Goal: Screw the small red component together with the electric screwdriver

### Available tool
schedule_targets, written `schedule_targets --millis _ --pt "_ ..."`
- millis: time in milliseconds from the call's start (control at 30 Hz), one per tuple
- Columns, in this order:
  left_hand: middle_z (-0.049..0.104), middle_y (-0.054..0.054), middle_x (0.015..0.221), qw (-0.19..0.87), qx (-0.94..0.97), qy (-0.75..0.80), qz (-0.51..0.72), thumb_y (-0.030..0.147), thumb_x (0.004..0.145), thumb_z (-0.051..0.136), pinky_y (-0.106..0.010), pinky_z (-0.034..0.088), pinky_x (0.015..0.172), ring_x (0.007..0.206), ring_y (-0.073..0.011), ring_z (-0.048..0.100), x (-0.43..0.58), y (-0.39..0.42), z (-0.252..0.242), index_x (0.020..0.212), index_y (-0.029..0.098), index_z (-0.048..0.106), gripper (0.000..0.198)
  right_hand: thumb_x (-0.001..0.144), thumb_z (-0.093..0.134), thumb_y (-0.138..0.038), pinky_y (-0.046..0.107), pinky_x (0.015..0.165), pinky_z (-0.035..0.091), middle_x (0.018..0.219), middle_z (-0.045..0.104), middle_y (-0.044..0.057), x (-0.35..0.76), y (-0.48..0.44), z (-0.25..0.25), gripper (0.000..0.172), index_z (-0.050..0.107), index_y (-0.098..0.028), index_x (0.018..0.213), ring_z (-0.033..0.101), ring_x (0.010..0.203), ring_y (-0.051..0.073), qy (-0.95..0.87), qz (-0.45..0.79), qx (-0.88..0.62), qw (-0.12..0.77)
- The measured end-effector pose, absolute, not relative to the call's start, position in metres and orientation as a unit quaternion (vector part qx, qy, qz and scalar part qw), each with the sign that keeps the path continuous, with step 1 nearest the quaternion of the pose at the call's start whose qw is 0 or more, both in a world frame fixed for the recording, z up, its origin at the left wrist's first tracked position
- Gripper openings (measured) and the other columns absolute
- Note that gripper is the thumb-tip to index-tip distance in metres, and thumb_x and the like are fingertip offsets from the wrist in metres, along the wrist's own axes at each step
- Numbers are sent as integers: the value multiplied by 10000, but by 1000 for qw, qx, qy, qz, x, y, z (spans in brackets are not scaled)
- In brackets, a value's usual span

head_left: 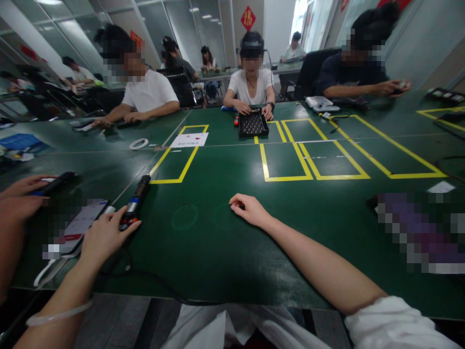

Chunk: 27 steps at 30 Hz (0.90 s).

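My left hand (105, 235) rests at the left on the green table (189, 261), its thumb and fingers around the near end of a slim electric screwdriver (136, 196). The tool is black with a blue band, a silver section and red at the near end. It lies pointing away from me. A phone (85, 225) with a lit screen lies just left of that hand. In the middle, my right hand (249, 208) rests on the tabletop with loosely curled fingers, and nothing shows in it. A faint ring mark (185, 216) is left of it.
A co-worker's hand (23, 198) holds a dark tool (58, 182) at far left. Yellow tape outlines (286, 178) mark the tabletop. Opposite, a person works at a black tray (253, 123). A paper sheet (190, 140) and white tape roll (138, 144) lie farther back.
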<state>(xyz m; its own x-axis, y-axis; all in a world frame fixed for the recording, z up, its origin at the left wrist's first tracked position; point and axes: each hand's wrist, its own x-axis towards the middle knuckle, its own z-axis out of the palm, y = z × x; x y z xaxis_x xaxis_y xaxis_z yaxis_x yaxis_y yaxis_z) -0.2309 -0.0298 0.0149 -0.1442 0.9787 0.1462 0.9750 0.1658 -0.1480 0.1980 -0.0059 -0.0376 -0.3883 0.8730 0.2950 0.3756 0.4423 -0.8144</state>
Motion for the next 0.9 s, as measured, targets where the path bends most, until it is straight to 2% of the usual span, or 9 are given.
schedule_targets --millis 100,267,400,467,567,633,733,833,900 --pt "613 -121 1050 127 -660 -741 -10 578 821 456 -387 460 724 976 -347 573 -223 -36 21 1227 224 528 543 866 564 -178 247 707 456 840 667 15 198 -6 -38 101 626 -175 945 610 740 128 -763 334 -412 369" --pt "621 -121 956 164 -672 -722 8 484 856 406 -360 437 669 872 -315 587 -206 -42 31 951 195 590 356 860 570 -165 240 700 447 827 660 10 198 -6 -39 104 630 -173 944 606 728 122 -765 327 -415 368" --pt "643 -129 942 150 -650 -745 -17 483 891 362 -372 453 652 823 -308 612 -187 -37 40 1009 169 603 413 858 574 -165 242 707 449 833 660 11 198 -6 -38 97 631 -180 936 607 738 123 -766 325 -419 363" --pt "671 -106 964 74 -653 -748 -93 504 884 401 -370 477 696 845 -288 630 -168 -32 41 1064 183 591 414 856 575 -162 245 709 451 831 660 13 198 -6 -37 97 629 -178 935 608 739 124 -765 328 -419 362" --pt "705 -78 1003 -131 -685 -679 -229 520 869 469 -351 499 823 902 -235 662 -127 -25 34 1083 188 583 410 857 570 -166 252 718 457 836 662 16 198 -7 -38 104 625 -173 945 609 742 127 -763 336 -414 367" --pt "713 -87 1017 -241 -707 -613 -259 525 854 506 -348 503 857 905 -222 675 -95 -20 28 1096 169 601 441 861 567 -178 255 724 460 843 662 15 198 -7 -39 110 620 -174 957 610 746 127 -762 343 -405 371" --pt "714 -86 1057 -301 -744 -547 -237 493 862 516 -355 503 862 934 -224 671 -48 -13 21 1152 182 638 442 867 563 -195 250 724 460 836 654 2 199 -7 -41 157 596 -186 1020 604 739 122 -760 356 -392 377" --pt "687 -94 1133 -324 -771 -499 -228 428 876 512 -361 495 887 991 -224 655 -15 -6 17 1218 192 629 431 859 572 -189 241 710 457 868 652 -10 200 -7 -42 329 520 -209 1183 590 701 107 -760 367 -377 383" --pt "684 -96 1111 -343 -773 -482 -229 389 873 520 -354 499 868 964 -214 654 -3 -3 14 1284 182 581 464 852 580 -179 237 697 453 905 646 -11 200 -6 -43 432 465 -224 1266 578 685 100 -761 362 -374 386"
